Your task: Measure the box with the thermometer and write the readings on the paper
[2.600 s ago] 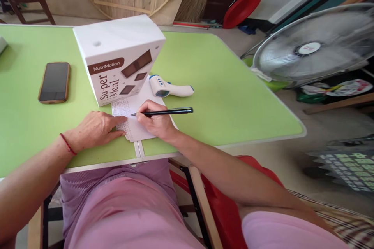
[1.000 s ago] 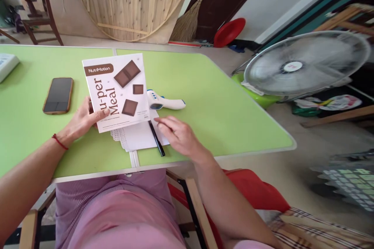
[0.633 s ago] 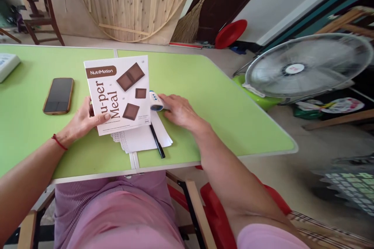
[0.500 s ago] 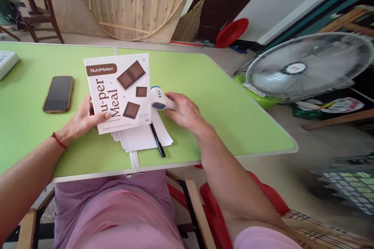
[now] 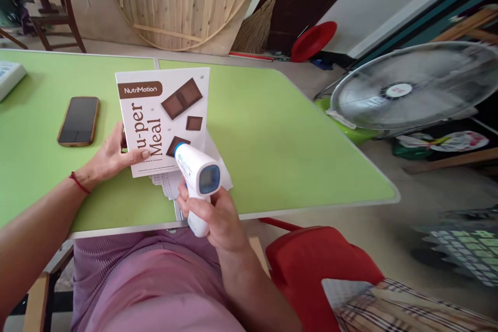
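My left hand (image 5: 112,153) grips the lower left edge of a white meal box (image 5: 171,114) printed with chocolate squares, thumb on the front face. The box stands tilted over a stack of paper (image 5: 221,166) on the green table (image 5: 268,129). In my right hand (image 5: 220,218) is a white and blue infrared thermometer (image 5: 198,168), held by its handle. Its blue nose points at the lower part of the box and its small screen faces me. The thermometer covers the box's lower right corner, and the pen seen earlier is hidden.
A smartphone (image 5: 79,121) lies on the table left of the box, with part of a white device (image 5: 10,79) at the far left edge. Right of the table stand a large fan (image 5: 404,88) and a red chair (image 5: 319,259).
My right hand has swung the thermometer from the box's right side round to its front, nearer to me, and turned it towards the box. My left hand still holds the box.
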### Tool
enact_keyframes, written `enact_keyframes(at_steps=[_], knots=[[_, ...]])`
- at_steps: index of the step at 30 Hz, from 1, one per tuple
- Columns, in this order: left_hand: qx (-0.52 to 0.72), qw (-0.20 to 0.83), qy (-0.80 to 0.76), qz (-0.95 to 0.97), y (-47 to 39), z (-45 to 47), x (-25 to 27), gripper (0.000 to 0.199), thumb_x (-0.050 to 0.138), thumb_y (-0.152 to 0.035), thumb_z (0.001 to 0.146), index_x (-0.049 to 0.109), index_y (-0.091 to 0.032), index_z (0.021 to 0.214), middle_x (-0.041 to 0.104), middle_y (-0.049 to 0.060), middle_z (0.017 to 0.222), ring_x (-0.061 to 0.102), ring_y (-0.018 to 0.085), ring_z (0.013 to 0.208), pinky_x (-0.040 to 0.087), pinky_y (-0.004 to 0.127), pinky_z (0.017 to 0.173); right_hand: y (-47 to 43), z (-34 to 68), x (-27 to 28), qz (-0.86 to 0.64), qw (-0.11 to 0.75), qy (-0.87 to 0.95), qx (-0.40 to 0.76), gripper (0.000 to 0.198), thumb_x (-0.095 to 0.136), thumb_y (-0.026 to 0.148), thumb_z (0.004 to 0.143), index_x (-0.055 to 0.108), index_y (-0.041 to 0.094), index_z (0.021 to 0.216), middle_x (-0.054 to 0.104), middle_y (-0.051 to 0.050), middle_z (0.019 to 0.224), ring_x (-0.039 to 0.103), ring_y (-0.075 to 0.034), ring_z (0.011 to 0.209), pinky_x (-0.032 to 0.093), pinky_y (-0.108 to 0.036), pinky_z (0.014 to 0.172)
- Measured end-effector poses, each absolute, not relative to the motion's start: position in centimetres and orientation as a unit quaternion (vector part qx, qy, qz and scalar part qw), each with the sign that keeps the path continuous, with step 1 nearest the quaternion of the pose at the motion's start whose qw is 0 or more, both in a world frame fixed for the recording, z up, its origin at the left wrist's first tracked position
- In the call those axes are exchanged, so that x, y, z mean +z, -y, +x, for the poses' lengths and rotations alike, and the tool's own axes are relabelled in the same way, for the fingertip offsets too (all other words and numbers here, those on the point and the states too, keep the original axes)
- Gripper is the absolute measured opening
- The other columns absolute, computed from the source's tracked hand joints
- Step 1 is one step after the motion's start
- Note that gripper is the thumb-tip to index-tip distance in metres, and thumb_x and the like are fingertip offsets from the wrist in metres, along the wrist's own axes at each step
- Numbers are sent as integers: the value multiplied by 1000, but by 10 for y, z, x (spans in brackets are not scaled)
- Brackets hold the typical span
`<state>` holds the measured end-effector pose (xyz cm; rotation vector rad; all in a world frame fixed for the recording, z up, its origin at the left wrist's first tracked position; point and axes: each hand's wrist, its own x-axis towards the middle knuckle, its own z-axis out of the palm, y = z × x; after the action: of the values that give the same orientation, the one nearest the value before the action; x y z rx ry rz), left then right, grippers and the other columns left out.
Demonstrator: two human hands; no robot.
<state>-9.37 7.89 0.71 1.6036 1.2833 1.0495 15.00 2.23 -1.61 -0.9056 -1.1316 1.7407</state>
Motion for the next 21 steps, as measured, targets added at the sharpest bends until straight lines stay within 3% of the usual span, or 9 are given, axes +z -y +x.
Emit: enact_keyframes(at_steps=[13,21], knots=[[422,410,-497,638,-79,-92,7,70,83,-53,73,53,-17,124,68,15,124,67,33,112,59,42,86,-27,144,-33,-411,405,444,686,29,76,40,71,60,18,81,53,2,68,43,-10,61,38,-28,58],[424,424,-496,629,-77,-90,10,75,83,-54,72,50,-17,128,67,15,128,66,33,116,58,44,93,-27,144,-35,-377,412,455,694,26,76,39,76,61,18,79,53,2,68,44,-10,62,37,-28,60]])
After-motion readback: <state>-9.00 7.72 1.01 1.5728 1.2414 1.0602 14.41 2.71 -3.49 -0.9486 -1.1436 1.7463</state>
